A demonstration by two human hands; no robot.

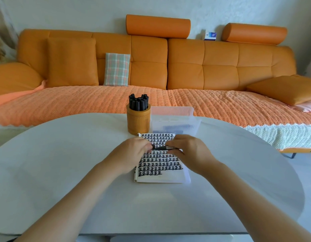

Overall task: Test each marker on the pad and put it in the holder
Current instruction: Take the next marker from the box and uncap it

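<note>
The marker (pixel 160 147) is held level at the centre of the frame, just above the pad (pixel 160 177). Its left end is pinched by the left grip (pixel 132 154), and its barrel is grasped by the right grip (pixel 189 151). The cap is probably being pulled off or pushed on; which cannot be told. Force is best kept straight along the barrel and low over the paper, so nothing is jerked toward the holder (pixel 138 123), which stands just above the pad on the desk (pixel 63 163).
</note>
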